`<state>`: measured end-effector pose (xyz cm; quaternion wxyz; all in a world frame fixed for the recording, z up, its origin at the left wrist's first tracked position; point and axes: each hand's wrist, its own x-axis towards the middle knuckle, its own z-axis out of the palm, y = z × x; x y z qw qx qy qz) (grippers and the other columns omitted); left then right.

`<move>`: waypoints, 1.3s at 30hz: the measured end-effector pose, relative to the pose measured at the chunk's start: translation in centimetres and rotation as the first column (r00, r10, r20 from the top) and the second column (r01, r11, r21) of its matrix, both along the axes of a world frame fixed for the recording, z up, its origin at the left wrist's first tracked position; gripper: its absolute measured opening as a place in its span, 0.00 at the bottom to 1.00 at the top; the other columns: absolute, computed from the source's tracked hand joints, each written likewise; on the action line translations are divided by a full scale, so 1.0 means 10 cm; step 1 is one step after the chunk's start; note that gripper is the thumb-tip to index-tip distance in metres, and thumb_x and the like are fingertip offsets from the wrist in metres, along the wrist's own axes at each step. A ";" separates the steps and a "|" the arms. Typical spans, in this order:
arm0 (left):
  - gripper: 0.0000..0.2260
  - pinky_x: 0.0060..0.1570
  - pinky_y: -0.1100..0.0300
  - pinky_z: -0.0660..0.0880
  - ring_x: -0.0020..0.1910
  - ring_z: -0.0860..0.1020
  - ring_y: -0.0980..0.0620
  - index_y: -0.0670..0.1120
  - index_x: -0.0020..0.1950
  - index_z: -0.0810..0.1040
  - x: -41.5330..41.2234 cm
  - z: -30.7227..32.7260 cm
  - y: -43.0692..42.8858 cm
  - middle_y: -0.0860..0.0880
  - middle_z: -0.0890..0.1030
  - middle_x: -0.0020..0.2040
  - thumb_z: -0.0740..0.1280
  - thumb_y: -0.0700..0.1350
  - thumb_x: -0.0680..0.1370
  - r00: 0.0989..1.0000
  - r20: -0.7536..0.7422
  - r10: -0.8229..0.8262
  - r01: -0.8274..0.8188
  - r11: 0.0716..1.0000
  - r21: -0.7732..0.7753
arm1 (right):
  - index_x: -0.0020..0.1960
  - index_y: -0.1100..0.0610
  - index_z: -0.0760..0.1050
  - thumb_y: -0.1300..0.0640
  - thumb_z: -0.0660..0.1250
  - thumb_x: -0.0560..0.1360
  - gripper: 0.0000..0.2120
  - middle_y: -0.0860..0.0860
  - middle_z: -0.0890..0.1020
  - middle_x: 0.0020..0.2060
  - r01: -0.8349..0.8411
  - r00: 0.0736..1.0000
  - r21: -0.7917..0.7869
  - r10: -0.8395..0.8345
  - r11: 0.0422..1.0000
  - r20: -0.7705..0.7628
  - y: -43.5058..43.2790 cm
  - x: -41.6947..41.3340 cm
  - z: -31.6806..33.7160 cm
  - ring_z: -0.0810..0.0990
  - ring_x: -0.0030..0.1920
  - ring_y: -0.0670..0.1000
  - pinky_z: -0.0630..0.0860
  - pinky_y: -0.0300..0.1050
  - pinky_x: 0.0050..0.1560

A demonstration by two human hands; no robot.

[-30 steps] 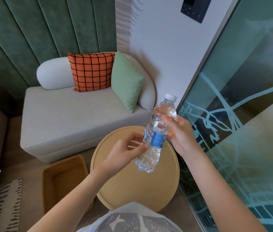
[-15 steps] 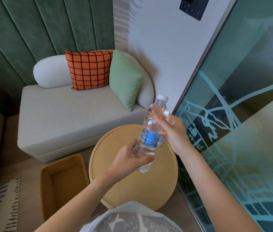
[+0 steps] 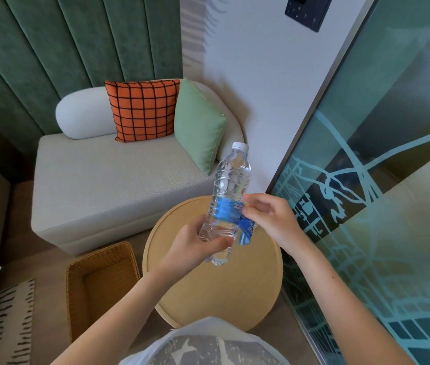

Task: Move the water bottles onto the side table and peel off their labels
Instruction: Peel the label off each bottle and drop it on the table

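**Label started, bottle held over the table**

Your left hand (image 3: 195, 248) is curled round the lower body of the clear plastic water bottle (image 3: 231, 180), thumb across the front, carrying its weight. Your right hand (image 3: 269, 219) pinches the loosened end of the blue wrap-around label (image 3: 224, 210) between thumb and forefinger. A torn flap hangs down from that pinch on the bottle's right side, while the rest of the band clings round the middle.

The bottle is in the air above the round pale-wood side table (image 3: 221, 293), not touching it. Its long axis runs nearly upright, leaning a little away from you. The white screw cap (image 3: 240, 146) is at the far top end and the base sits just below your left fist.

The label lies between your two hands, directly above the left grip and touching the right fingertips. That makes the right hand the nearer one to the free edge. The band wraps across the long axis, so I judge the peel should run sideways round the bottle. Draw the flap to your right while the left hand holds firm or rolls the bottle against the pull. The film looks thin and may tear into strips, and a hard squeeze could buckle the soft wall. A woven wicker basket (image 3: 100, 280) stands on the floor just left of the table.
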<state>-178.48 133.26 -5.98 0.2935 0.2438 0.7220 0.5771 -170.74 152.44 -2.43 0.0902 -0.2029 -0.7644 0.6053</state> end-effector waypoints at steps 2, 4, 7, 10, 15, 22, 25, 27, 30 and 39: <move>0.21 0.44 0.63 0.79 0.45 0.83 0.55 0.52 0.56 0.81 -0.01 0.00 -0.02 0.53 0.85 0.47 0.75 0.57 0.66 1.000 -0.010 -0.003 0.003 1.000 -0.007 | 0.47 0.47 0.83 0.65 0.74 0.75 0.12 0.42 0.87 0.39 0.025 1.000 0.033 -0.025 0.999 -0.018 -0.02 -0.01 0.00 0.86 0.46 0.41 0.80 0.34 0.44; 0.19 0.43 0.66 0.78 0.45 0.83 0.56 0.52 0.56 0.81 -0.01 0.00 -0.04 0.54 0.85 0.48 0.76 0.55 0.67 1.000 -0.016 0.007 -0.007 1.000 -0.013 | 0.46 0.50 0.84 0.68 0.73 0.74 0.13 0.41 0.87 0.37 0.042 0.998 0.059 -0.040 0.997 -0.042 -0.04 -0.02 0.00 0.86 0.44 0.41 0.80 0.33 0.42; 0.16 0.44 0.63 0.79 0.46 0.83 0.55 0.51 0.56 0.81 -0.04 -0.02 -0.07 0.53 0.85 0.48 0.77 0.49 0.70 0.999 -0.008 0.038 -0.038 0.999 -0.018 | 0.45 0.52 0.84 0.69 0.73 0.75 0.12 0.42 0.87 0.37 0.055 0.997 0.062 -0.051 0.997 -0.060 -0.05 -0.01 0.02 0.86 0.42 0.41 0.80 0.33 0.40; 0.16 0.50 0.54 0.81 0.48 0.84 0.53 0.51 0.58 0.80 -0.07 -0.02 -0.11 0.52 0.85 0.49 0.77 0.48 0.71 0.999 0.004 0.041 -0.040 0.998 -0.041 | 0.44 0.52 0.84 0.68 0.72 0.75 0.12 0.43 0.87 0.37 0.041 0.997 0.072 -0.036 0.997 -0.065 -0.05 0.02 0.04 0.86 0.42 0.42 0.80 0.33 0.39; 0.16 0.54 0.48 0.80 0.48 0.84 0.53 0.51 0.58 0.80 -0.08 -0.03 -0.15 0.52 0.86 0.49 0.77 0.48 0.72 0.997 -0.002 0.077 -0.077 0.993 -0.090 | 0.45 0.51 0.85 0.68 0.73 0.75 0.12 0.45 0.87 0.40 0.000 0.997 0.118 0.010 0.993 -0.078 -0.05 0.06 0.09 0.86 0.43 0.43 0.80 0.34 0.40; 0.16 0.55 0.48 0.80 0.46 0.84 0.54 0.50 0.55 0.81 -0.04 -0.11 -0.18 0.52 0.86 0.46 0.77 0.51 0.70 0.990 0.050 0.135 -0.128 0.984 -0.124 | 0.44 0.48 0.85 0.68 0.73 0.74 0.14 0.43 0.88 0.41 -0.039 0.996 0.166 0.053 0.985 -0.076 -0.10 0.09 0.08 0.86 0.44 0.43 0.81 0.34 0.44; 0.21 0.54 0.46 0.80 0.46 0.84 0.51 0.50 0.55 0.81 -0.01 -0.13 -0.18 0.52 0.86 0.46 0.76 0.56 0.66 0.988 0.054 0.142 -0.134 0.983 -0.125 | 0.44 0.50 0.86 0.68 0.73 0.74 0.12 0.45 0.88 0.41 -0.045 0.997 0.168 0.055 0.985 -0.058 -0.12 0.09 0.07 0.86 0.45 0.45 0.81 0.36 0.47; 0.20 0.53 0.46 0.80 0.46 0.84 0.51 0.50 0.55 0.81 0.00 -0.16 -0.19 0.51 0.86 0.46 0.76 0.55 0.66 0.988 0.053 0.147 -0.140 0.983 -0.117 | 0.46 0.51 0.86 0.66 0.72 0.75 0.10 0.49 0.87 0.40 -0.050 0.997 0.162 0.060 0.986 -0.055 -0.13 0.09 0.07 0.86 0.43 0.47 0.81 0.38 0.46; 0.16 0.50 0.51 0.82 0.44 0.85 0.54 0.52 0.55 0.80 -0.01 -0.19 -0.19 0.53 0.86 0.45 0.77 0.52 0.69 0.989 0.031 0.147 -0.142 0.983 -0.119 | 0.51 0.49 0.84 0.59 0.70 0.78 0.07 0.66 0.82 0.42 -0.095 0.995 0.173 0.099 0.980 -0.016 -0.11 0.08 0.07 0.82 0.47 0.62 0.80 0.55 0.50; 0.17 0.44 0.59 0.80 0.42 0.85 0.57 0.52 0.53 0.80 0.02 -0.24 -0.19 0.56 0.86 0.43 0.77 0.53 0.67 0.991 0.010 0.133 -0.131 0.986 -0.107 | 0.46 0.51 0.85 0.58 0.75 0.75 0.02 0.43 0.86 0.39 -0.127 0.991 0.191 0.135 0.973 -0.027 -0.18 0.01 0.05 0.85 0.42 0.46 0.80 0.37 0.44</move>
